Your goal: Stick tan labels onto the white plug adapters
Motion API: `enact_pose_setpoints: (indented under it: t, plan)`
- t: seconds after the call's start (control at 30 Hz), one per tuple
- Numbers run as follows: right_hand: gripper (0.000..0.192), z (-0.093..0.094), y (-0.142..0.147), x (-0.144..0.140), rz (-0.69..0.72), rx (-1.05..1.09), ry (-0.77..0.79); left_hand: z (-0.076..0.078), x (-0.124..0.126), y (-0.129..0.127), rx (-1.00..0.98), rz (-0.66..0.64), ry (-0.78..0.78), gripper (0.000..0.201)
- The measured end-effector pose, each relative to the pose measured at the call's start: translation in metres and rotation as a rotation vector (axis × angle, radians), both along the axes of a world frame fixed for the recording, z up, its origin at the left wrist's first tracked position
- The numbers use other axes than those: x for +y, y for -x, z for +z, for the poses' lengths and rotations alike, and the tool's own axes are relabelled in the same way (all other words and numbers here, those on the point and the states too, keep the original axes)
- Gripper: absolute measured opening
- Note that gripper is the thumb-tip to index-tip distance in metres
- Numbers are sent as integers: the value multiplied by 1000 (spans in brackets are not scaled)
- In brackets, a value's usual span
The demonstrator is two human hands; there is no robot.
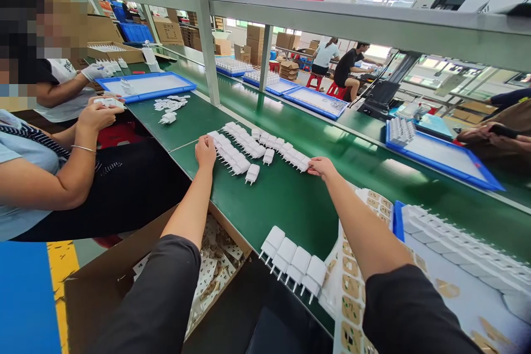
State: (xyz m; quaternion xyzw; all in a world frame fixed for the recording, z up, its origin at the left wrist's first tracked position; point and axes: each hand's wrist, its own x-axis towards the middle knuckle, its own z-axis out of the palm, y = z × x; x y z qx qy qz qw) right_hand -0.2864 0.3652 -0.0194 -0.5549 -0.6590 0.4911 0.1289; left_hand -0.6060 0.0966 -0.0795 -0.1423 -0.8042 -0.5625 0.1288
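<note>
Several white plug adapters (249, 146) lie in rows on the green table (286, 204). My left hand (205, 151) rests at the left end of the near row, fingers curled against the adapters. My right hand (320, 166) reaches to the right end of the far row and touches the last adapter (304, 164). One loose adapter (251, 173) lies just in front of the rows. A short row of adapters (292, 263) sits at the table's near edge, prongs toward me.
A blue tray (397, 220) filled with adapters and a sticker sheet (352, 271) lie at my right. A cardboard box (124, 271) of waste sheets stands below the table. A co-worker's hands (97, 116) work at the left. More blue trays (448, 157) line the conveyor.
</note>
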Motion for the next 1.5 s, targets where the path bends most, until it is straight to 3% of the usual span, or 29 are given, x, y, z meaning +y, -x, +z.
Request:
enact_pose_setpoints:
  t: [0.23,0.4,0.53,0.67,0.77,0.9,1.03,1.17,1.33,1.5]
  plan:
    - [37,8,1,-6,92,-130,-120,1,0,-1,-3,-10,-3,22]
    - [36,27,2,-4,190,-243,-360,1,0,-1,-5,-12,6,24]
    - [38,39,26,-14,346,-236,-563,1,0,-1,-2,-10,12,24]
    - [42,35,62,-44,531,-194,-633,2,0,-1,5,-14,10,23]
    - [43,23,87,-70,596,-197,-606,3,0,-1,9,-21,10,23]
    - [39,17,104,-89,562,-227,-517,3,0,-2,8,-35,8,24]
    - [49,24,98,-96,527,-207,-409,2,0,-1,2,-32,4,25]
    - [71,30,88,-120,630,-139,-195,3,0,1,7,-23,2,26]
    - [95,23,89,-158,704,-63,26,4,-2,1,3,-17,-6,26]
    - [92,19,100,-167,662,-7,72,5,-2,1,-13,-15,-21,25]
